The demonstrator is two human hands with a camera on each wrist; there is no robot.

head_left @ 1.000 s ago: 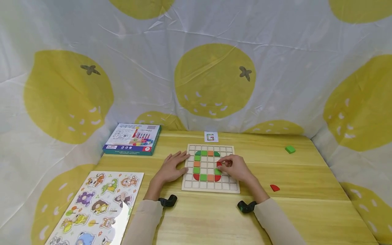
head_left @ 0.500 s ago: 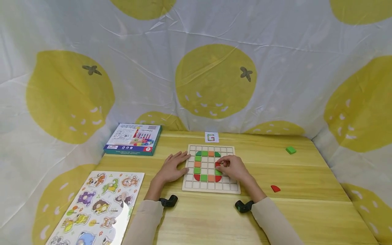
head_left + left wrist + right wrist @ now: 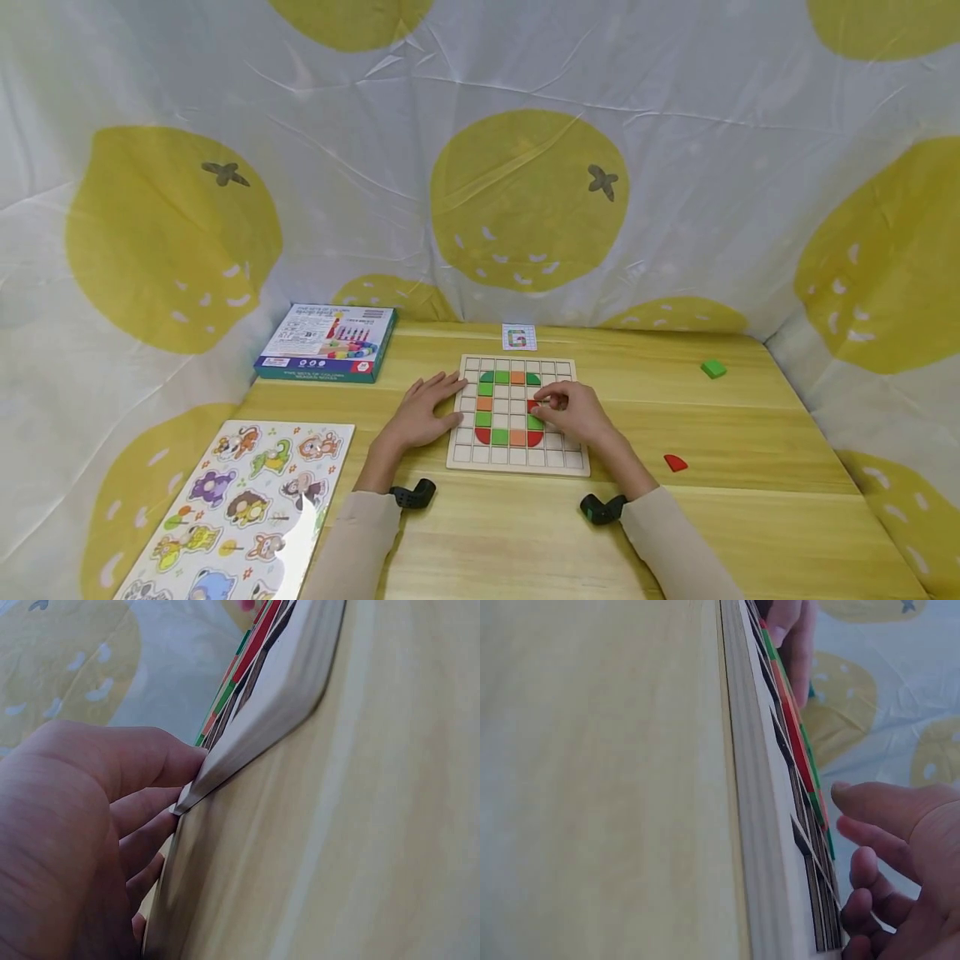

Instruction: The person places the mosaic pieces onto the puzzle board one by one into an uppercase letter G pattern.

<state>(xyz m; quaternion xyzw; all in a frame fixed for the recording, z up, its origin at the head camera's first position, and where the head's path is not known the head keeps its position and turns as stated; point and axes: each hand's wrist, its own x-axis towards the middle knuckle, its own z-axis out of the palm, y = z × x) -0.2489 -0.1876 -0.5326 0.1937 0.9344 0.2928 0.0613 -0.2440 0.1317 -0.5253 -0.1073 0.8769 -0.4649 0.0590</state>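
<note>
The wooden grid board (image 3: 517, 470) lies on the table, with green, orange and red tiles forming a rounded ring. My left hand (image 3: 420, 412) rests on the board's left edge, fingers spread; its thumb touches the rim in the left wrist view. Over the right side of the ring is my right hand (image 3: 573, 410), thumb and index finger apart beside a red tile (image 3: 533, 405). That tile sits in a cell just above a green tile (image 3: 535, 422), partly hidden by the fingers. In the right wrist view nothing shows between thumb and index finger.
A small card with a coloured G (image 3: 518, 337) lies behind the board. On the right are a loose red quarter-round tile (image 3: 675, 462) and a green square tile (image 3: 713, 368). A boxed set (image 3: 326, 342) and an animal puzzle board (image 3: 247, 508) occupy the left.
The red tile, pinched by my right hand earlier, now lies in its cell above the green tile. My right thumb and index finger have parted from it slightly. My left hand stays put.
</note>
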